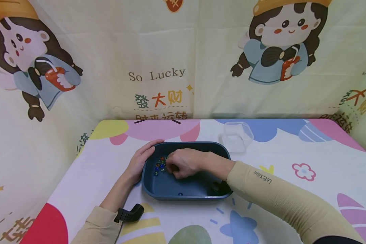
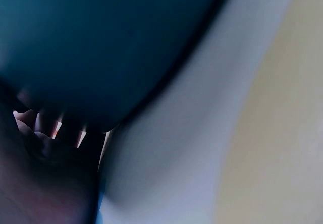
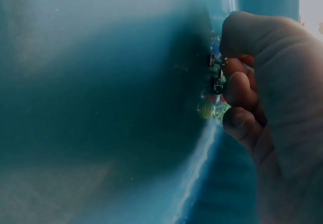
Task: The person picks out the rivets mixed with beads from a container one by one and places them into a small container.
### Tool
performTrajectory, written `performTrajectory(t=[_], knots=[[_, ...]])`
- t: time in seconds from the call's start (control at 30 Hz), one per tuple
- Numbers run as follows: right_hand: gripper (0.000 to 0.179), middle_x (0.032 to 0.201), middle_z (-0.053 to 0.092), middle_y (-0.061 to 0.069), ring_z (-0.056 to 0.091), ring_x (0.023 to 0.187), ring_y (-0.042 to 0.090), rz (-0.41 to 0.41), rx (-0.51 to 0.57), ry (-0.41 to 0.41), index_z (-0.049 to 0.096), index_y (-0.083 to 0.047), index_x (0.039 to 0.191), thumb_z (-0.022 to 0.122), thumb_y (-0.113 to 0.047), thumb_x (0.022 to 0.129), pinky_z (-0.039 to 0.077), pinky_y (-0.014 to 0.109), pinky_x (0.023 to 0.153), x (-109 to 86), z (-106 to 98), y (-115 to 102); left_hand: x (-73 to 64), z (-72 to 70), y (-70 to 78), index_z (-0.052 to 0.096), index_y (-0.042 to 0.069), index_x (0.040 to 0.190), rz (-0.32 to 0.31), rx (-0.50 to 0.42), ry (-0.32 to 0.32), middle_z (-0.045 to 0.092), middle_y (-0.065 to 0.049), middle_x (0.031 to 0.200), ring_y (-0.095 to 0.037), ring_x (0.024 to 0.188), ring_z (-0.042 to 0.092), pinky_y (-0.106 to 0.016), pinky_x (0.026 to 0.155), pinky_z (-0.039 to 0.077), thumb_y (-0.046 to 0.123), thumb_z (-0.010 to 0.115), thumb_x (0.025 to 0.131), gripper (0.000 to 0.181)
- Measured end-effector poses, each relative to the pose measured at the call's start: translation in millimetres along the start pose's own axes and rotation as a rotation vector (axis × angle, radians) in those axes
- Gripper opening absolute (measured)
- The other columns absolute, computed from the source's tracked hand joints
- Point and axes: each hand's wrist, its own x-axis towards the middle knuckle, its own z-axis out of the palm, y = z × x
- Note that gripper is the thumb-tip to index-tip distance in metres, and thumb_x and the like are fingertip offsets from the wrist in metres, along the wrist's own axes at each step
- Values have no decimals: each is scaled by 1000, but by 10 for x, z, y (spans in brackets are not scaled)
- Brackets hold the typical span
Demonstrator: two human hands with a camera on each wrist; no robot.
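Head view shows me small marbles (image 1: 161, 166), glassy-looking, clustered at the left end of the blue tray (image 1: 167, 187) on the bench (image 1: 274, 152), with one stray marble (image 1: 180, 194) by the near wall. They look light, hard and slick, apt to roll, so I'd pinch each across its middle. The fingers (image 3: 239, 89) of the right hand (image 1: 185, 163) curl in at the cluster, though I can't tell whether they pinch any; the left hand (image 1: 139, 162) rests against the tray's left side, small gaps between its fingers.
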Motion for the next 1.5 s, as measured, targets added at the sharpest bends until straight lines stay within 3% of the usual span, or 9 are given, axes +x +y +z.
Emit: performTrajectory(t=[0.3, 0.63, 0.9, 1.1, 1.5], knots=[[6, 85, 61, -8, 55, 74, 7, -1, 47, 51, 71, -15, 95, 69, -12, 91, 48, 18, 67, -19, -9, 11, -9, 5, -11, 46, 5, 149, 0, -11, -5, 47, -13, 151, -31, 137, 44, -33, 109, 40, 26, 35, 111, 46], [15, 100, 69, -2, 58, 88, 9, -38, 91, 161, 77, -10, 108, 69, -9, 95, 50, 19, 83, -93, -101, 20, -5, 11, -5, 46, 4, 149, 2, -4, 2, 47, -15, 151, -34, 137, 44, -38, 109, 40, 25, 34, 111, 46], [12, 99, 68, -2, 58, 87, 10, -62, 163, 313, 77, -6, 103, 70, -6, 93, 50, 23, 81, -171, -175, 44, -2, 5, -15, 46, 3, 149, 5, -12, 0, 49, -19, 148, -36, 134, 47, -33, 105, 44, 25, 34, 111, 46], [10, 94, 67, -2, 56, 77, 9, -87, 227, 494, 75, -6, 98, 71, -1, 90, 51, 25, 72, -263, -225, 77, -7, 8, -15, 47, 4, 149, 4, -6, 4, 51, -18, 147, -34, 131, 51, -31, 102, 46, 25, 34, 111, 46], [14, 87, 69, -1, 52, 64, 10, -182, 243, 753, 74, -7, 92, 72, 5, 85, 47, 28, 57, -406, -271, 151, -8, 14, -6, 48, 4, 149, 8, -8, 23, 50, -14, 148, -27, 135, 48, -27, 105, 42, 23, 34, 111, 45]])
